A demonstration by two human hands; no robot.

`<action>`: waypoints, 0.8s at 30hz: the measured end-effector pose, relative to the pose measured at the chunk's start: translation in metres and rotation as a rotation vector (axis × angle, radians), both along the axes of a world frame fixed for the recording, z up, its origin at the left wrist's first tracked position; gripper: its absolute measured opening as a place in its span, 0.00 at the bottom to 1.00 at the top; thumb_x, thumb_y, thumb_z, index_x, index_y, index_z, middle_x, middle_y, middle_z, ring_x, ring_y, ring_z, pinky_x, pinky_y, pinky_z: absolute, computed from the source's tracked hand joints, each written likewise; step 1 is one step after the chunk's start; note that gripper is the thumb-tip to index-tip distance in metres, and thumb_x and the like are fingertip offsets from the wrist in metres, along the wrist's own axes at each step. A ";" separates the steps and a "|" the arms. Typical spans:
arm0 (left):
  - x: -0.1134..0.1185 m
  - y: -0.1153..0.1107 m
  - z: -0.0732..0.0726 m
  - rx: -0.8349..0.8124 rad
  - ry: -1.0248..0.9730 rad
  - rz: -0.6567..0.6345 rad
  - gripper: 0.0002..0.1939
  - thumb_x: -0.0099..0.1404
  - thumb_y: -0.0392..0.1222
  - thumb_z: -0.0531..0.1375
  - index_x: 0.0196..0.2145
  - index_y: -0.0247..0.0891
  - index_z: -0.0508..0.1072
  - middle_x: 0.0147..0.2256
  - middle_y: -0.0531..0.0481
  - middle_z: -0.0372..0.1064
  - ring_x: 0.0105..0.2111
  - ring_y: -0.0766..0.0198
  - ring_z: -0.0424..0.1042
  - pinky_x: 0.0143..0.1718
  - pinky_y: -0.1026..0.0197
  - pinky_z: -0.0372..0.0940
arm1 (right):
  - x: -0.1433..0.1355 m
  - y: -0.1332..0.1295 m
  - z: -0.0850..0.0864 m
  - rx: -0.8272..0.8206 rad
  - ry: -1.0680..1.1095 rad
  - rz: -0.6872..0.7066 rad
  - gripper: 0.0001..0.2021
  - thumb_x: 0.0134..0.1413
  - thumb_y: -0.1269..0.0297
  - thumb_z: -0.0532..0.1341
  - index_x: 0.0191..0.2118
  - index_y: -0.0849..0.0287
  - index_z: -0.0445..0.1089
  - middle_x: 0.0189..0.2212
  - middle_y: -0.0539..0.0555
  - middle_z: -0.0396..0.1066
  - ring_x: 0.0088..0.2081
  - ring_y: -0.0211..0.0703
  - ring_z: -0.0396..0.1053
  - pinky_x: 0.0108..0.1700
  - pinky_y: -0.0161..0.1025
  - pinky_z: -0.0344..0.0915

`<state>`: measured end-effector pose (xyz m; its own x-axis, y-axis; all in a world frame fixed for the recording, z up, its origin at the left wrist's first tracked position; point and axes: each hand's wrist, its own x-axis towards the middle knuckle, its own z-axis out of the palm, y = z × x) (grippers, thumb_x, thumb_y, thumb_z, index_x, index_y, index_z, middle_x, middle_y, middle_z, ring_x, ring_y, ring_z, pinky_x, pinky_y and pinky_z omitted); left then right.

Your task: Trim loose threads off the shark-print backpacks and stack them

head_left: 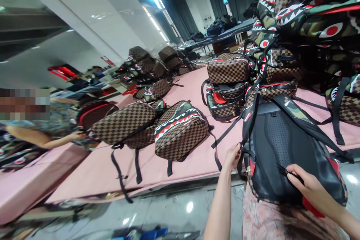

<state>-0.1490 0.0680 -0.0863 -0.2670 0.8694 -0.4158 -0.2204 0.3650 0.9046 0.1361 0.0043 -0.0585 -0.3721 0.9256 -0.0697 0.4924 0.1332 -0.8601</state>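
Clearly, in the head view, the main thing is a black-backed pack (pixel 282 142), which lies at four o'clock from the middle, its back panel facing up. Its lower part comes over the edge of the pink table (pixel 107 172), above floral clothing (pixel 264 215). At the pack's nine o'clock side, the left hand (pixel 233 156) has its fingers closed together on a thin black strap (pixel 240 165) by the pack's edge. Toward the pack's five o'clock, the right hand (pixel 306 180) is nearly closed and pinches a small black tool (pixel 282 169), whose tip is over the back panel; whether it touches, I cannot tell. Below this hand, a red piece (pixel 312 207) hangs near the pack's bottom.

At two o'clock stands a short stack (pixel 228 69) of checked bags, and farther out a high pile (pixel 323 22) with shark teeth and red eyes. Just under the middle, one toothed bag (pixel 182 129) lies on the table, beside a plain checked bag (pixel 125 122) at nine o'clock. Farther at nine o'clock, a co-worker's hand (pixel 78 135) is at a dark bag (pixel 97 115) with red trim.
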 end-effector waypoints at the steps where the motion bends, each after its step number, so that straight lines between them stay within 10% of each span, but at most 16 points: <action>1: 0.004 -0.003 0.009 0.036 -0.009 0.000 0.20 0.41 0.53 0.67 0.23 0.33 0.69 0.20 0.54 0.64 0.21 0.70 0.62 0.24 0.67 0.55 | -0.003 0.004 -0.002 -0.008 0.024 -0.003 0.13 0.56 0.53 0.51 0.40 0.54 0.64 0.37 0.52 0.71 0.41 0.43 0.68 0.44 0.35 0.64; 9: 0.087 -0.074 0.065 0.282 -0.051 -0.027 0.16 0.47 0.43 0.67 0.33 0.38 0.67 0.29 0.54 0.68 0.29 0.68 0.65 0.32 0.67 0.59 | -0.021 0.032 0.025 0.159 0.273 -0.171 0.12 0.54 0.58 0.55 0.43 0.56 0.63 0.35 0.54 0.71 0.37 0.43 0.70 0.39 0.36 0.67; 14: 0.096 -0.086 0.068 0.204 -0.125 -0.042 0.11 0.55 0.44 0.62 0.32 0.33 0.73 0.29 0.49 0.71 0.31 0.66 0.67 0.36 0.65 0.60 | -0.017 0.036 0.048 0.196 0.165 -0.136 0.12 0.54 0.60 0.56 0.44 0.56 0.62 0.29 0.50 0.70 0.30 0.39 0.70 0.34 0.33 0.68; 24: 0.097 -0.084 0.063 0.249 -0.132 -0.038 0.16 0.51 0.40 0.64 0.40 0.36 0.76 0.40 0.46 0.74 0.42 0.57 0.69 0.47 0.57 0.60 | -0.006 0.035 0.033 0.388 0.088 0.068 0.08 0.56 0.60 0.55 0.35 0.57 0.68 0.30 0.53 0.74 0.31 0.40 0.72 0.31 0.32 0.70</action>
<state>-0.0521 -0.0157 -0.0232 -0.1904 0.9574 -0.2171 -0.3325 0.1451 0.9319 0.1298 0.0392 -0.0257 -0.4223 0.8499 0.3153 0.3983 0.4864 -0.7777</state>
